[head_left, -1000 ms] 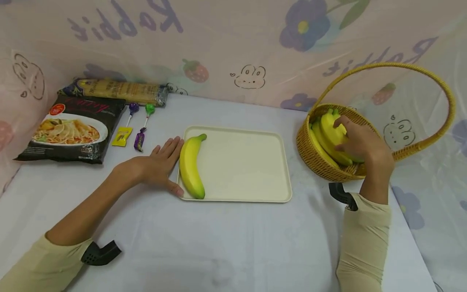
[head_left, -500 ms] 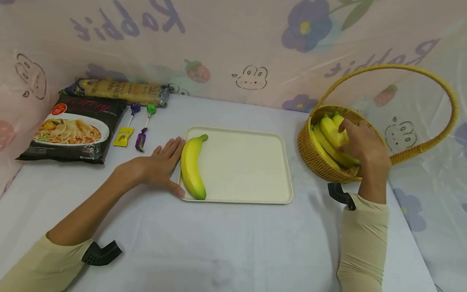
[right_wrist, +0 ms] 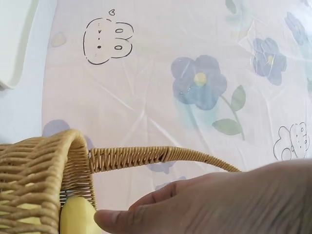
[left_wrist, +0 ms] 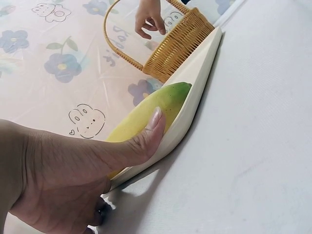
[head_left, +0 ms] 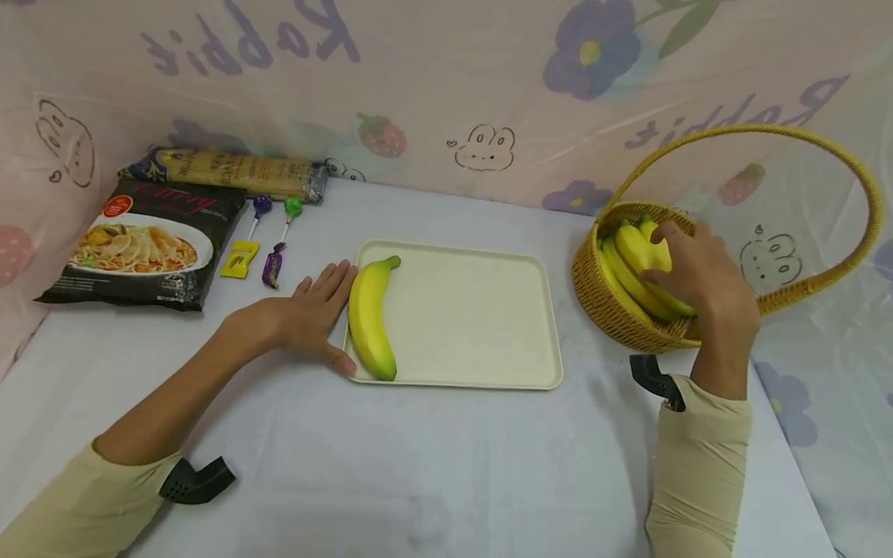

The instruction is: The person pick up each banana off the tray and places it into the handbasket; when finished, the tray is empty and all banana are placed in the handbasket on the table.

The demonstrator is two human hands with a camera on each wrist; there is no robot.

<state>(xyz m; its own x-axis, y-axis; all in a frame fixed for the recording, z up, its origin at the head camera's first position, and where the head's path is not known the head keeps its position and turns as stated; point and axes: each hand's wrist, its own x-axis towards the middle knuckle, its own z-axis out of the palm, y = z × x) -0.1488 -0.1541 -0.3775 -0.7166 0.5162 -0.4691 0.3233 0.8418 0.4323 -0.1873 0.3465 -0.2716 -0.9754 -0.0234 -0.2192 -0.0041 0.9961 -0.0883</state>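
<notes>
Right hand (head_left: 705,275) inside the wicker basket (head_left: 614,318), fingers curled round one of the bananas in the basket (head_left: 631,260), gripping it from above. Thumb tip against yellow peel at the basket wall, as seen from the right wrist view. Basket at the right of the counter (head_left: 446,465), tall looped handle arching over the hand.

Left hand (head_left: 314,314) flat on the counter, fingers straight and relaxed, holding nothing; thumb laid along the near left edge of the cream tray (head_left: 481,325). Just beside those fingers, a single banana (head_left: 370,318) lying lengthwise on the tray's left side, green stem end pointing away toward the wall. From the left wrist view, thumb pressed on the tray rim, right next to the banana; contact with the peel impossible to tell.

Far left of the counter: noodle packet (head_left: 143,252), long pasta packet (head_left: 237,172) behind it, two lollipops (head_left: 275,213) and two small wrapped sweets (head_left: 253,262) between packets and tray. Patterned plastic sheet (head_left: 446,93) behind everything.
</notes>
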